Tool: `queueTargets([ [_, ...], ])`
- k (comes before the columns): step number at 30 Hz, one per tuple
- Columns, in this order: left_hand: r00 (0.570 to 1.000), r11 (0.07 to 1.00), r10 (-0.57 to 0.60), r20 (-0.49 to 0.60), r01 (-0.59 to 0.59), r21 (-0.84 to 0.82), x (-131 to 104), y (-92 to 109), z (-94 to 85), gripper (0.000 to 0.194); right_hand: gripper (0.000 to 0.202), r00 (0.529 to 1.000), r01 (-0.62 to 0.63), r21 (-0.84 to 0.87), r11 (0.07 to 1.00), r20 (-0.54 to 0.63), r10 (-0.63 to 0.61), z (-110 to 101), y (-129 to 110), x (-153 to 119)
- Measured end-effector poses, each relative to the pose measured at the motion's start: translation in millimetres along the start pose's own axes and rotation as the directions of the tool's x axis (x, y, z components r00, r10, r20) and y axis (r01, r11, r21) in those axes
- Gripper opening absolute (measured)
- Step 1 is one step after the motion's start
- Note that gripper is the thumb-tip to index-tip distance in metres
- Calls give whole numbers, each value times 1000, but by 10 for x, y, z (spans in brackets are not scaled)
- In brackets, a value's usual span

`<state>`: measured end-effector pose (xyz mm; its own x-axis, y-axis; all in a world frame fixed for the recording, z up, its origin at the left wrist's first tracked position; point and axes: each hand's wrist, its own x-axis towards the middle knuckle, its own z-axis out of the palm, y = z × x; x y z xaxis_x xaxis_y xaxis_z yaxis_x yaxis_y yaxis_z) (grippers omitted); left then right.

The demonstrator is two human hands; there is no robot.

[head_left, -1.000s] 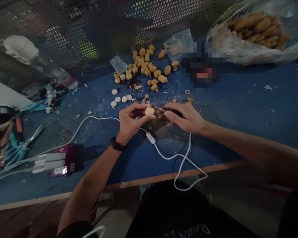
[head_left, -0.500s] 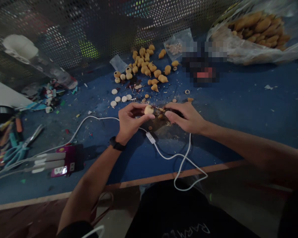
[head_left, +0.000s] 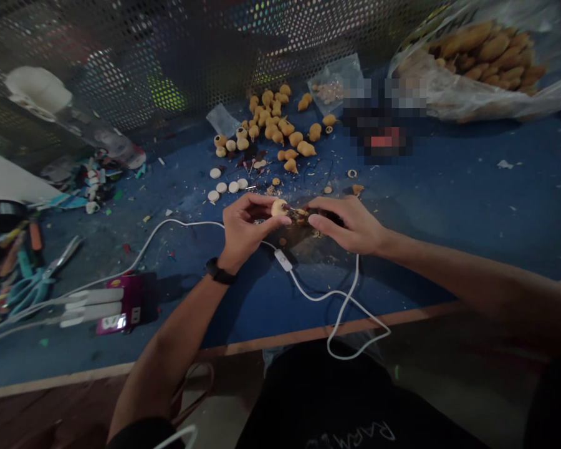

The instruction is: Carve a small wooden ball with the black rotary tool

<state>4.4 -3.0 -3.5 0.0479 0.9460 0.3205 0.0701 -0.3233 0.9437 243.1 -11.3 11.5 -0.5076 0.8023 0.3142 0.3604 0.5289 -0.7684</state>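
Note:
My left hand [head_left: 251, 219] pinches a small pale gourd [head_left: 278, 208] between thumb and fingers; a dark patch, maybe an opening, shows on its right side. My right hand [head_left: 348, 221] is closed around a dark-bodied rotary tool [head_left: 328, 217], mostly hidden by the fingers. Its thin metal tip points left and meets the gourd's dark side, though I cannot tell how deep it goes. A white cord [head_left: 356, 274] runs from beneath the right hand, and an inline switch [head_left: 283, 260] lies on a cord below the gourd. Shavings and cut bits lie under both hands.
Beyond the hands lie a heap of small tan gourds [head_left: 271, 118] and several white discs [head_left: 221, 187]. A plastic bag of gourds [head_left: 490, 59] is at the back right. Left are scissors [head_left: 37, 280], a purple power bank [head_left: 126, 305] and a plastic bottle [head_left: 91, 128].
My right hand has shifted slightly left, bringing the tool's tip to the gourd. The gourd has turned a little, so its dark side shows more.

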Motion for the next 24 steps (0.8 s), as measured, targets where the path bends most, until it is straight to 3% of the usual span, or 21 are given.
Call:
queueTargets([
  [24, 1000, 1000, 0, 0, 0, -27, -6, -38, -8, 50, 40, 1000, -28, 2, 1000, 4, 28, -7, -9, 16],
])
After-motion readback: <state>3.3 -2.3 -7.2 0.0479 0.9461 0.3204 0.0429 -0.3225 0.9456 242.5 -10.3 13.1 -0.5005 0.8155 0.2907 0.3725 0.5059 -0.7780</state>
